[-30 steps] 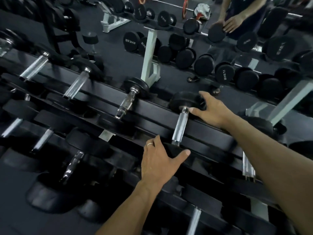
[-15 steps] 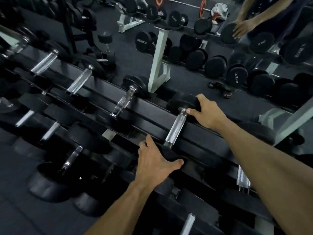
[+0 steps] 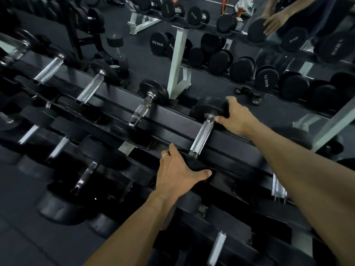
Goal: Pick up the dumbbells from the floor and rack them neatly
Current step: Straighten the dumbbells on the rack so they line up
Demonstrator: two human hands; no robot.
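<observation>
Far left on the black dumbbell rack: blurred chrome-handled dumbbells lying across the top rails, more on the tier below. Further right, a dumbbell with a clear knurled handle, resting on the top tier just beside a white upright post. Next along, the left hand, ring on one finger, cupped over the near black head of the racked dumbbell, fingers curled round its edge and thumb stretched out to the right. Dumbbell lying across the top tier, knurled chrome handle bare between both hands. Right hand wrapped over the far head, thumb touching the collar at the handle's upper end. Beyond, a mirror reflecting racked rubber dumbbells with reversed weight markings, a pair of sandalled feet, and a hand on a dumbbell head at upper right.
</observation>
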